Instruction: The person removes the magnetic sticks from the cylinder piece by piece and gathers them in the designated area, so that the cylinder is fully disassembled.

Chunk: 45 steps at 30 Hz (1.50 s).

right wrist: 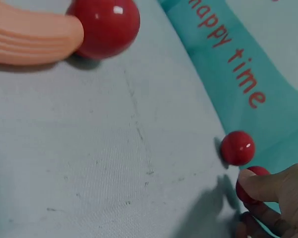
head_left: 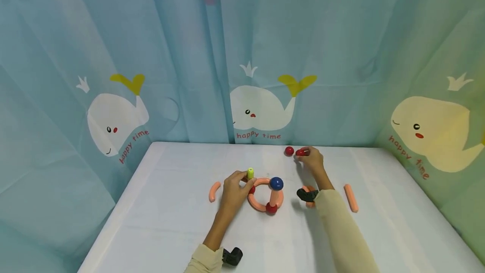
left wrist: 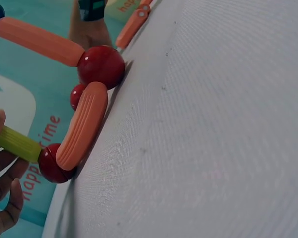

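My left hand (head_left: 233, 193) pinches a yellow-green rod (head_left: 250, 173) that stands up from a red ball at the left of a ring of curved orange rods (head_left: 257, 205). In the left wrist view, the rod's lower end (left wrist: 30, 149) meets that red ball (left wrist: 53, 166). At the ring's front, another red ball (head_left: 271, 209) bears an upright orange rod (head_left: 273, 198), topped by a blue ball (head_left: 276, 183). Near the table's back edge my right hand (head_left: 313, 162) holds a loose red ball (head_left: 300, 152) between thumb and fingers. A second loose red ball (head_left: 289, 151) lies just left of it.
A curved orange rod (head_left: 214, 191) lies left of my left hand. Orange pieces (head_left: 310, 204) sit partly hidden below my right wrist camera, and a straight orange rod (head_left: 351, 198) lies farther right. A whale-print curtain (head_left: 204, 108) hangs behind the white table (head_left: 166, 205).
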Each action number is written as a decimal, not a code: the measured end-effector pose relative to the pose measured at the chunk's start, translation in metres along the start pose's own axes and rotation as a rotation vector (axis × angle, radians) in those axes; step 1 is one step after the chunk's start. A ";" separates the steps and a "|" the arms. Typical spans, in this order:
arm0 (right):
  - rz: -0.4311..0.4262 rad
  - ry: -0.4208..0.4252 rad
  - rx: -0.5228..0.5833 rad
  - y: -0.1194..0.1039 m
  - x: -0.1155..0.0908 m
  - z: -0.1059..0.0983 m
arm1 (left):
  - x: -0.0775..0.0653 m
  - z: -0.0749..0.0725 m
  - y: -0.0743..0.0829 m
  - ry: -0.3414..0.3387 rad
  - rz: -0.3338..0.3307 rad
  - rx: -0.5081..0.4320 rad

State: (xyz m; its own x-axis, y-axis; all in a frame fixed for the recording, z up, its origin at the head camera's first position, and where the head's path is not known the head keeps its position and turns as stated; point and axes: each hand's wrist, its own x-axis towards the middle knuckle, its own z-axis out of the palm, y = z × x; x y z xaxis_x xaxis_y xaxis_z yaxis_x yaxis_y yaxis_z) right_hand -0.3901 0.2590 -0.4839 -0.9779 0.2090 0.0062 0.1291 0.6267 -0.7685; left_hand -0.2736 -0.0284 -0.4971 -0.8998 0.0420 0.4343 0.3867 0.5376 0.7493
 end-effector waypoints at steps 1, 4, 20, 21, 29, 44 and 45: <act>0.002 0.011 -0.007 0.001 0.002 0.001 | 0.000 0.000 0.000 -0.004 0.000 -0.006; 0.009 0.034 -0.015 0.003 0.005 0.002 | 0.000 0.000 -0.001 -0.016 0.004 -0.011; -0.033 0.034 -0.058 0.007 0.018 0.010 | 0.000 -0.002 -0.004 -0.037 0.011 0.008; -0.036 0.030 -0.059 0.007 0.018 0.011 | 0.001 -0.003 -0.004 -0.035 0.008 0.013; -0.033 0.001 -0.049 0.006 0.019 0.011 | 0.003 -0.006 -0.004 -0.029 0.006 0.000; -0.034 -0.005 -0.100 0.000 0.017 0.015 | 0.005 -0.012 -0.001 -0.033 -0.033 0.019; -0.032 -0.007 -0.101 0.000 0.018 0.015 | 0.005 -0.012 -0.001 -0.032 -0.031 0.019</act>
State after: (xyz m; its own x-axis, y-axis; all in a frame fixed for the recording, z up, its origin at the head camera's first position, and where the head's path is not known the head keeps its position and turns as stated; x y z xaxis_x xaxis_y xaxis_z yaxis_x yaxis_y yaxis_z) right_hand -0.4098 0.2514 -0.4938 -0.9829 0.1826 0.0250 0.1132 0.7052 -0.6999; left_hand -0.2759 -0.0386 -0.4897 -0.9175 0.0521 0.3943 0.3549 0.5550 0.7523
